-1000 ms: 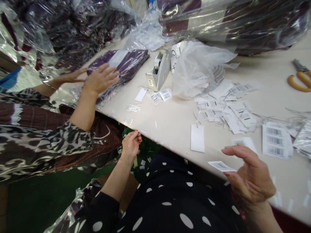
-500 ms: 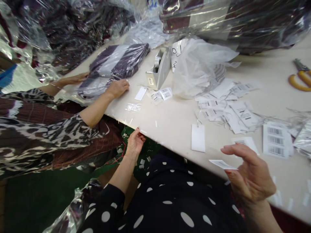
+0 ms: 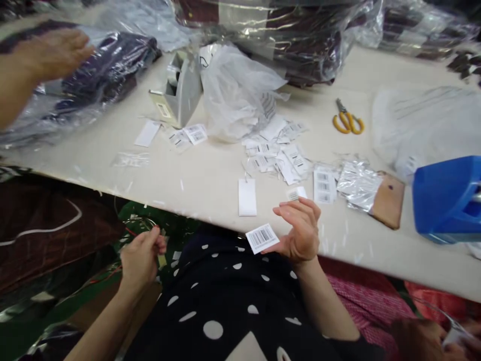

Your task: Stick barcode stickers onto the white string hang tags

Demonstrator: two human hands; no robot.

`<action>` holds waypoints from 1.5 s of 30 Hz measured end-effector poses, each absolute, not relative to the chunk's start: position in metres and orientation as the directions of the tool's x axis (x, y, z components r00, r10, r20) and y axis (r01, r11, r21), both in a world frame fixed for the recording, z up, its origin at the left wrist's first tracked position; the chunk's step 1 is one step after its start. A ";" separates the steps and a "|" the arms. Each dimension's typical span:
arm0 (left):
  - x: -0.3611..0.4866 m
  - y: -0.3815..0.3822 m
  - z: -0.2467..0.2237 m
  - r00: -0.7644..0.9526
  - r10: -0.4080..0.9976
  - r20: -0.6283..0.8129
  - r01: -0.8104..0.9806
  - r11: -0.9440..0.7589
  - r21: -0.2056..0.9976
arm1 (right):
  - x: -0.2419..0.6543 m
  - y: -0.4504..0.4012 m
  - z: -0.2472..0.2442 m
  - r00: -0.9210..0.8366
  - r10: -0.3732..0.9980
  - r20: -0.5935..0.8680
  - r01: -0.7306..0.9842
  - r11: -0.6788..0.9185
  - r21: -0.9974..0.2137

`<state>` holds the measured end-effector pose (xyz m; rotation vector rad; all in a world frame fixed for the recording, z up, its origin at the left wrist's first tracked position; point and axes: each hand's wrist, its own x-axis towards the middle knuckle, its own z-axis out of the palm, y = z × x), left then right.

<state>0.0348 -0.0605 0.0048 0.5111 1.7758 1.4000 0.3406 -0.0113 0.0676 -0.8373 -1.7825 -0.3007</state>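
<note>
A white barcode sticker (image 3: 262, 237) rests at the thumb of my right hand (image 3: 298, 235), its printed side up, with the other fingers curved above it. My left hand (image 3: 141, 255) hangs below the table's front edge, thumb and fingers pinched together; whatever lies between them cannot be made out. On the table beyond my right hand lie a blank white hang tag (image 3: 247, 197) with a string and a sheet of barcode stickers (image 3: 324, 184). A loose pile of printed tags (image 3: 280, 153) spreads behind them.
A tape dispenser (image 3: 182, 93) stands beside a white plastic bag (image 3: 233, 95). Yellow-handled scissors (image 3: 348, 120), a brown card tag (image 3: 389, 200) and a blue container (image 3: 447, 198) are to the right. A co-worker's blurred hand (image 3: 52, 52) is over a bagged garment (image 3: 112, 60); another person's hands (image 3: 432, 338) show lower right.
The view has swung right. My left hand has dropped from the table edge. The sticker at my right hand has turned to show its barcode. The co-worker's hand has lifted over the bagged garment.
</note>
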 end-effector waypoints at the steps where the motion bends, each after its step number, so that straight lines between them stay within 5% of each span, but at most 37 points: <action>1: 0.047 -0.064 0.015 -0.548 0.783 -0.295 -0.085 0.299 0.950 | 0.340 -0.011 0.068 -0.163 0.383 0.909 0.669 0.720 -0.183; 5: 0.099 -0.054 0.066 -0.089 0.951 -0.296 -0.049 0.293 0.955 | 0.337 -0.010 0.065 -0.157 0.385 0.910 0.598 0.770 -0.222; 10: 0.140 -0.022 0.106 0.477 0.765 -0.432 -0.156 0.558 0.815 | 0.332 -0.011 0.056 -0.164 0.575 0.802 0.291 0.805 -0.517; 14: 0.155 -0.014 0.112 0.678 0.614 -0.403 -0.102 0.623 0.776 | 0.328 -0.016 0.046 -0.133 0.717 0.684 0.158 0.697 -0.700; 30: 0.154 -0.012 0.109 0.684 0.616 -0.391 -0.108 0.616 0.780 | 0.325 -0.015 0.042 -0.081 0.700 0.710 0.172 0.711 -0.682; 40: 0.157 -0.010 0.110 0.659 0.626 -0.416 -0.068 0.601 0.797 | 0.326 -0.022 0.038 -0.228 0.883 0.410 -0.030 0.414 -0.910; 45: 0.158 -0.015 0.101 0.307 0.867 -0.392 -0.256 0.472 0.843 | 0.321 -0.027 0.046 -0.169 0.974 0.148 -0.278 0.096 -0.956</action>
